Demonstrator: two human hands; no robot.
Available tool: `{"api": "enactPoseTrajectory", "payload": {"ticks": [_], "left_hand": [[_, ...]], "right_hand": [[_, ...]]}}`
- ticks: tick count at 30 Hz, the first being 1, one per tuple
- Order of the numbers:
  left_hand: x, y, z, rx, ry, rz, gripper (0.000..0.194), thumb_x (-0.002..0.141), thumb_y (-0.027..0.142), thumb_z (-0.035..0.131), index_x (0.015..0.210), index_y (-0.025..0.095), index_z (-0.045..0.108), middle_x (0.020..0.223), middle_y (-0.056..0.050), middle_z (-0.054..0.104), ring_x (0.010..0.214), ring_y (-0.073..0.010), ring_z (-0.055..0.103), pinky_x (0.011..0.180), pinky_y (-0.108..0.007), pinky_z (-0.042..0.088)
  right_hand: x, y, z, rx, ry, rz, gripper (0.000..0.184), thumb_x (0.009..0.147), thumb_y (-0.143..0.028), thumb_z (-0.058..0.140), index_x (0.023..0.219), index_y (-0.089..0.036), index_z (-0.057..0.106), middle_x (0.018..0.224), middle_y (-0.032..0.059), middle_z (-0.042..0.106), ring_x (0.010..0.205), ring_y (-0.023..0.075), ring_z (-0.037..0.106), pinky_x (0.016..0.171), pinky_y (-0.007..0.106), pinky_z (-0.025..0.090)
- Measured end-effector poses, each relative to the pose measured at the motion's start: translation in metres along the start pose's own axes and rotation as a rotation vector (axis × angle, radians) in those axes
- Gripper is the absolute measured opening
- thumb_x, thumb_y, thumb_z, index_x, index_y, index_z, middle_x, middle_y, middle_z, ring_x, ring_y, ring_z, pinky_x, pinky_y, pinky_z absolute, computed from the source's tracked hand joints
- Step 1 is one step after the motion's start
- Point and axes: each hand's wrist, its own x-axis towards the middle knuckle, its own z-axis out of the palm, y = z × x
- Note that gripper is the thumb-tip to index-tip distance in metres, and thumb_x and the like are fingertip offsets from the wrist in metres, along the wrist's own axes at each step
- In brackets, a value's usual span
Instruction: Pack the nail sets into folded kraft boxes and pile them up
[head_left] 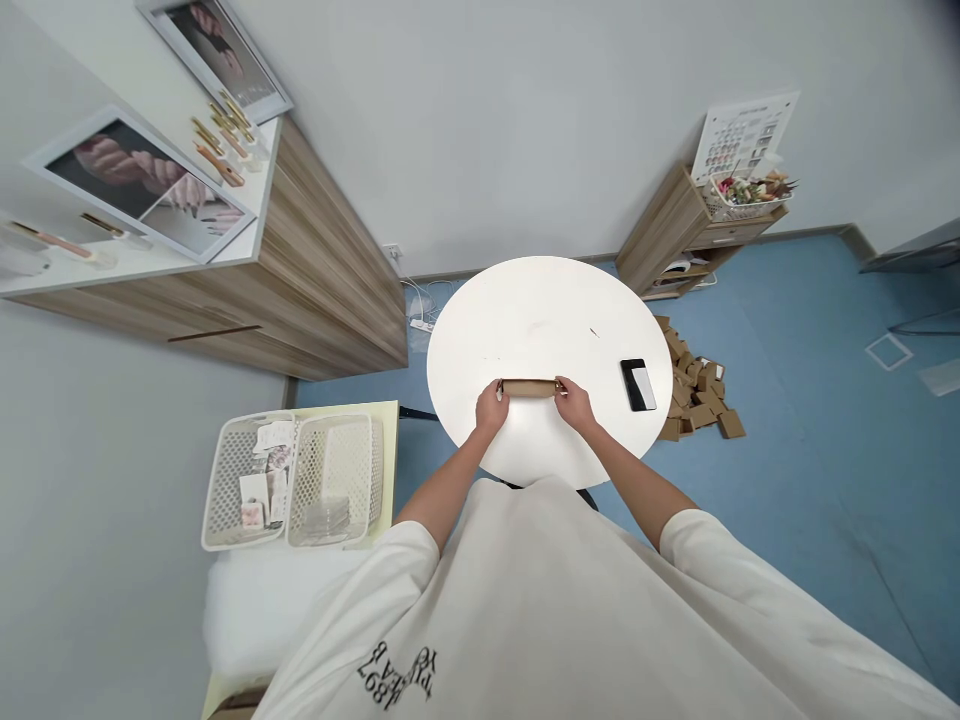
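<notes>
Between my two hands is a small brown cardboard box (529,388), held over the near half of a round white table (540,320). My left hand (492,408) grips its left end, fingers closed around the edge. At the right end, my right hand (574,404) pinches the cardboard in the same way. The undersides of the fingers and the inside of the box are hidden. To the right on the tabletop lies a black phone-like slab (634,385) with a white piece on it.
Many small cardboard boxes (694,390) are heaped on the blue floor right of the table. White perforated baskets (296,430) stand at left on a pale yellow surface. A wooden cabinet (330,250) is at left, a small wooden cabinet (671,225) at back right.
</notes>
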Motion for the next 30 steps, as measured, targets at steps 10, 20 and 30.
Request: {"api": "enactPoseTrajectory", "payload": {"ticks": [10, 20, 30], "left_hand": [[0.010, 0.008, -0.007, 0.036, -0.002, -0.055, 0.021, 0.094, 0.033, 0.056, 0.114, 0.027, 0.060, 0.114, -0.009, 0.069, 0.114, -0.0299, 0.061, 0.098, -0.041, 0.044], [0.017, 0.004, -0.015, 0.167, -0.124, -0.026, 0.031, 0.095, 0.041, 0.058, 0.120, 0.024, 0.059, 0.093, -0.013, 0.070, 0.119, -0.0357, 0.060, 0.103, -0.044, 0.039], [0.023, 0.002, -0.032, 0.200, -0.237, 0.109, 0.051, 0.091, 0.041, 0.059, 0.137, 0.020, 0.054, 0.088, -0.013, 0.069, 0.112, -0.0378, 0.063, 0.104, -0.046, 0.040]], "right_hand": [[0.003, -0.001, -0.007, -0.115, -0.028, -0.071, 0.049, 0.092, -0.026, 0.046, 0.140, -0.028, 0.055, 0.124, 0.0068, 0.065, 0.115, 0.0258, 0.059, 0.109, 0.050, 0.044], [0.010, 0.001, -0.010, -0.284, -0.062, -0.159, 0.047, 0.093, -0.023, 0.042, 0.136, -0.027, 0.059, 0.126, 0.0079, 0.063, 0.114, 0.0266, 0.058, 0.106, 0.046, 0.045], [0.012, 0.002, -0.009, -0.328, -0.084, -0.172, 0.048, 0.093, -0.021, 0.041, 0.137, -0.026, 0.058, 0.123, 0.0090, 0.064, 0.110, 0.0281, 0.060, 0.103, 0.047, 0.046]]}}
